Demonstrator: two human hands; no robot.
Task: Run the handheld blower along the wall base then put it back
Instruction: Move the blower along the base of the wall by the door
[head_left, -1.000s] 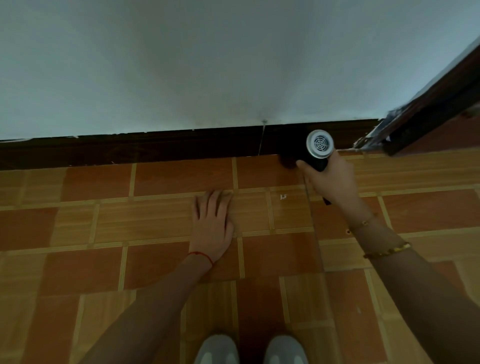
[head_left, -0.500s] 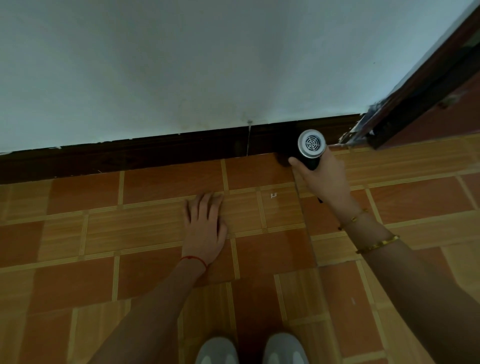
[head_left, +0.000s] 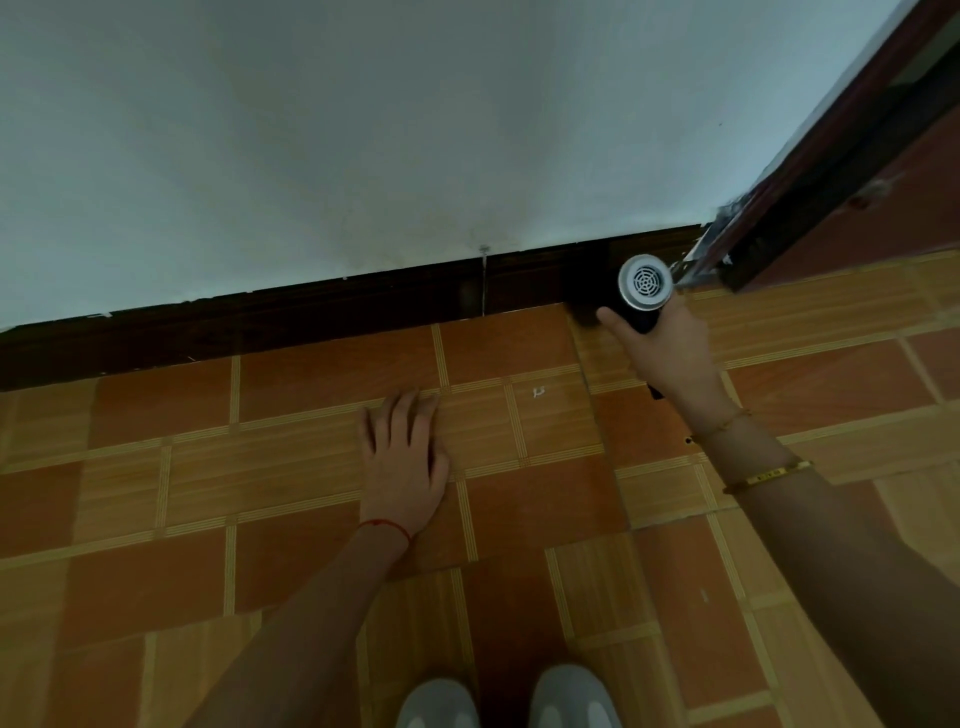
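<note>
The handheld blower (head_left: 643, 285) is black with a round silver rear grille that faces me. My right hand (head_left: 670, 348) is shut around its handle, index finger stretched along the body. Its nozzle points at the dark wooden wall base (head_left: 322, 306), close to the right end by the door frame; the nozzle tip is lost in the dark. My left hand (head_left: 402, 460) lies flat on the tiled floor, palm down, fingers slightly apart, holding nothing, well left of the blower.
A pale wall (head_left: 415, 130) rises above the wall base. A dark red door frame (head_left: 841, 156) runs diagonally at the right. Orange and tan floor tiles (head_left: 156, 467) fill the foreground. My two grey shoes (head_left: 509, 701) show at the bottom edge.
The blower and my right hand have shifted right along the wall base toward the door frame. My view has tilted, and my left hand stays flat on the floor.
</note>
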